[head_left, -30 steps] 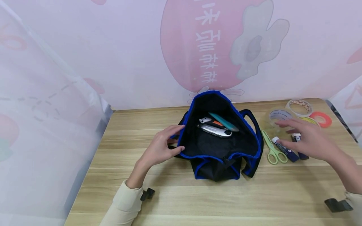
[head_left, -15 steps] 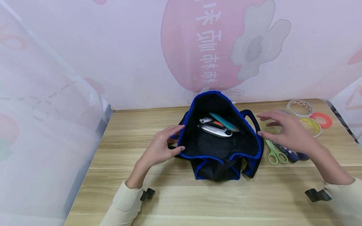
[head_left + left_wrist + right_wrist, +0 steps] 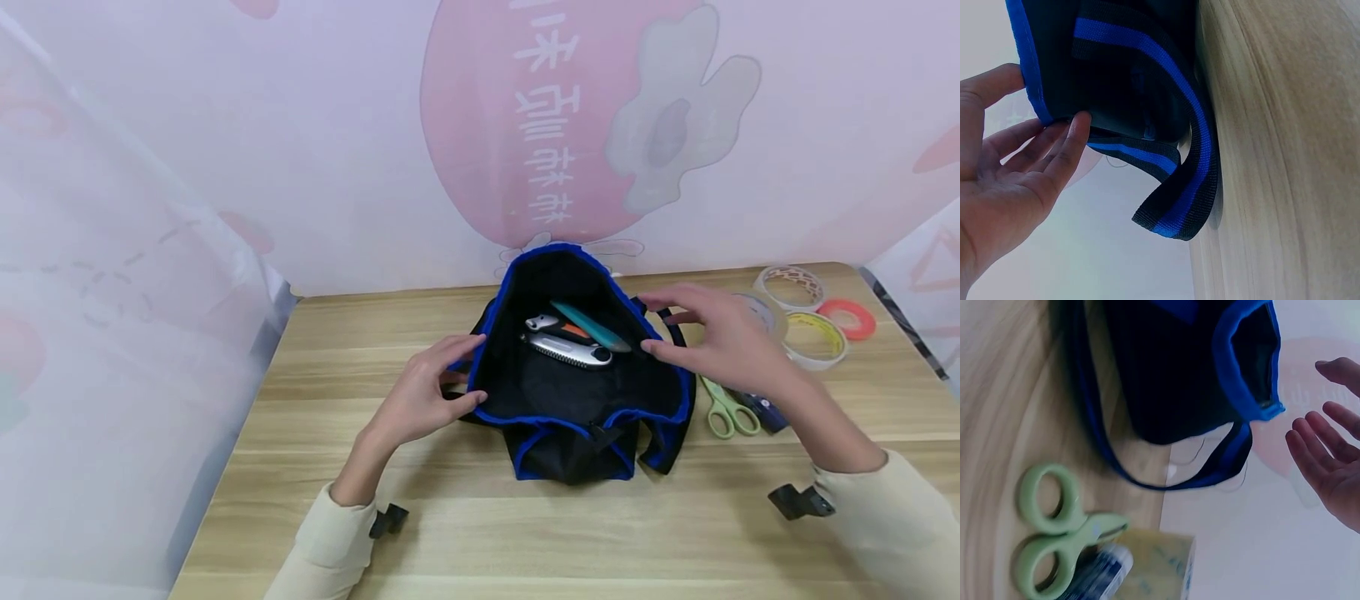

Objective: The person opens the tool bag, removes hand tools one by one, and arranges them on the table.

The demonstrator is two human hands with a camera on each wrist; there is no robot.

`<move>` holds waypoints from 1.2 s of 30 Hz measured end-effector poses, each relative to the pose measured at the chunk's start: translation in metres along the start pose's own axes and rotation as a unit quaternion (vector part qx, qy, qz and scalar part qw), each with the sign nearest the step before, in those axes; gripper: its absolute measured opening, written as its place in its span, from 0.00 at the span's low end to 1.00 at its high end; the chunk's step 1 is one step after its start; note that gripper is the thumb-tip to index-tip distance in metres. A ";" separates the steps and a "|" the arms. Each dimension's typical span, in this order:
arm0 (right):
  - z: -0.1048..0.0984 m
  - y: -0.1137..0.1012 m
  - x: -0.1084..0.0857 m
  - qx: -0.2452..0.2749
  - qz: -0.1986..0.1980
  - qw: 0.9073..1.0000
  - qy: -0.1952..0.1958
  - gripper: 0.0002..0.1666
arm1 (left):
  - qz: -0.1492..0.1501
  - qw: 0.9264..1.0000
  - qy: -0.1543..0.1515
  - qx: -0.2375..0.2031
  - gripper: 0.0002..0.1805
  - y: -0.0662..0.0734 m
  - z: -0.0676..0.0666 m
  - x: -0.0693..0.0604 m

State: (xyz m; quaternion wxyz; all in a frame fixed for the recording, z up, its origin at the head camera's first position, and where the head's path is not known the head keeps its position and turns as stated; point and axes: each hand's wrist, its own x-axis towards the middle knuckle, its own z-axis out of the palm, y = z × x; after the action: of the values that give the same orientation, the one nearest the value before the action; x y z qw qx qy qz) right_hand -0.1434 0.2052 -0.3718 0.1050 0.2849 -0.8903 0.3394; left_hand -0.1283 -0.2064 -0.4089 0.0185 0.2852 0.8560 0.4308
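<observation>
A black fabric bag with blue trim (image 3: 573, 450) stands with its mouth spread wide. Inside it lie a teal, slender tool (image 3: 592, 327), a silver one with a toothed edge (image 3: 566, 349) and a silver, orange and black one (image 3: 558, 327). My left hand (image 3: 423, 387) holds the bag's left rim, thumb and fingers on either side of the edge; in the left wrist view the outer fingers rest against its side wall. Above the bag's right rim my right hand (image 3: 723, 333) hovers, fingers parted around nothing; the right wrist view shows it apart from the bag.
Right of the bag lie green scissors (image 3: 725, 414) and a dark blue tube (image 3: 1100, 575) with a white cap. Several tape rolls, including a red one (image 3: 847, 318) and a yellow-cored one (image 3: 816, 340), sit at the back right. The bag's strap (image 3: 1188, 206) loops beside it.
My right hand has moved left, from above the tubes and tape to the bag's right rim. The left hand has stayed at the left rim, and the bag stands as before.
</observation>
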 end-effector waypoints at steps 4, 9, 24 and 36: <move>0.007 -0.008 0.010 0.006 -0.008 1.000 -0.008 0.33 | 0.004 1.000 0.003 0.007 0.41 -0.001 0.000 0.000; 0.019 -0.015 0.020 0.014 -0.004 0.999 -0.032 0.35 | 0.001 1.000 0.001 0.009 0.41 -0.001 0.000 0.000; 0.066 -0.007 0.047 0.019 0.018 0.993 -0.115 0.35 | -0.002 1.000 -0.002 0.000 0.41 -0.001 0.000 0.000; 0.099 0.003 0.056 -0.005 0.022 0.988 -0.154 0.33 | 0.000 1.000 0.000 -0.008 0.40 -0.002 0.000 0.000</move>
State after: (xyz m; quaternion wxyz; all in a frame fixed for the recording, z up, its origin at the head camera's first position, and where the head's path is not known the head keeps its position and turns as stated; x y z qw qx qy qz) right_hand -0.1899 0.1173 -0.4263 -0.0397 0.3141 -0.9034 0.2893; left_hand -0.1290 -0.2070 -0.4104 0.0212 0.2850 0.8527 0.4373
